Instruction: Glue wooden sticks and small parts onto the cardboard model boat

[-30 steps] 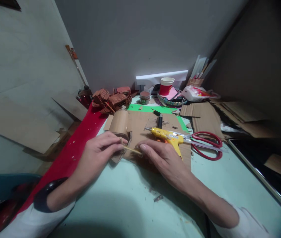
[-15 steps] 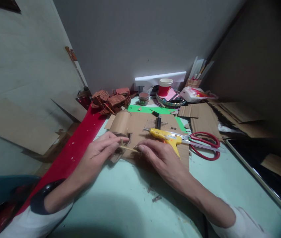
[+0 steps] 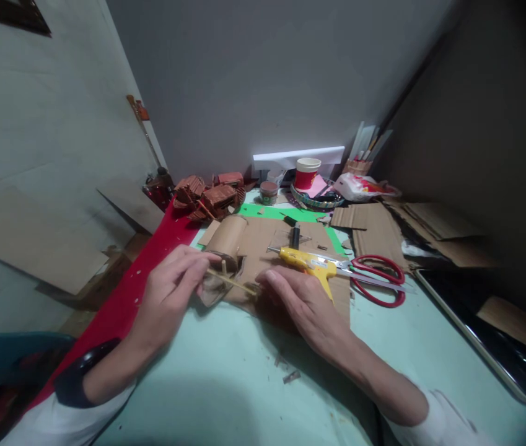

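My left hand (image 3: 170,288) pinches the left end of a thin wooden stick (image 3: 232,282) that lies just above the front of a cardboard sheet (image 3: 263,241). My right hand (image 3: 297,303) is closed on the stick's right end, fingers pressed down against the cardboard. Just behind the stick stands a rolled cardboard tube piece (image 3: 228,238). A yellow glue gun (image 3: 306,263) lies on the cardboard right beyond my right hand.
Red-handled scissors (image 3: 376,279) lie right of the glue gun. Brown model pieces (image 3: 207,195), a red paper cup (image 3: 306,173), a small jar (image 3: 269,191) and cardboard scraps (image 3: 369,223) crowd the back of the pale green table (image 3: 225,378). A red strip (image 3: 132,291) runs along the left edge.
The stick's left end has swung leftward and up a little with my left hand; my right hand stays on its right end. The view shifted slightly.
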The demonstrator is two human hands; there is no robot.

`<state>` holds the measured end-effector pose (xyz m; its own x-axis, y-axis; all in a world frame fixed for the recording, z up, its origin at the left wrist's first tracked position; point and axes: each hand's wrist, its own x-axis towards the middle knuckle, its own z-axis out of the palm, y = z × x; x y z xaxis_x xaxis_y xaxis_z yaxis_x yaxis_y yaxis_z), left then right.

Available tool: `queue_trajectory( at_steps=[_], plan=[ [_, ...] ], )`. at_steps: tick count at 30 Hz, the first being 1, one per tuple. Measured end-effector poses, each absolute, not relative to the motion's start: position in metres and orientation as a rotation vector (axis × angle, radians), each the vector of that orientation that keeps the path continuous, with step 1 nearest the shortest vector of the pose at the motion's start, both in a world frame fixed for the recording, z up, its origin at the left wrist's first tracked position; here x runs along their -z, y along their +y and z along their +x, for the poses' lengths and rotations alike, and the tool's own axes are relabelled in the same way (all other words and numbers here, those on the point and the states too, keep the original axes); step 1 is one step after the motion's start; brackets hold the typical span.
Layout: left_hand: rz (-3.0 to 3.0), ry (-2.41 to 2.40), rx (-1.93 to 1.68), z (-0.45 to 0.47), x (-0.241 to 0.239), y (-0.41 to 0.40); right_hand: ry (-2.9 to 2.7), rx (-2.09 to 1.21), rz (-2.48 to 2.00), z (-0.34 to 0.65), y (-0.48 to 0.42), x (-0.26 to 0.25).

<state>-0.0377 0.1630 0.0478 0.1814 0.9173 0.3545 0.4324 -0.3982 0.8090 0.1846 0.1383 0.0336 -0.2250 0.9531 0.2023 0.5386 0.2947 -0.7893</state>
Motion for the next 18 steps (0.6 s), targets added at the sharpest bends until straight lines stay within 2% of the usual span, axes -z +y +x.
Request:
queue_trajectory(
  at_steps=[18],
  plan=[
    [1.998,1.316,-0.947,-0.051,-0.061,0.175,-1.948,-0.860,-1.310,0.181,0.134,-0.038]
  ],
)
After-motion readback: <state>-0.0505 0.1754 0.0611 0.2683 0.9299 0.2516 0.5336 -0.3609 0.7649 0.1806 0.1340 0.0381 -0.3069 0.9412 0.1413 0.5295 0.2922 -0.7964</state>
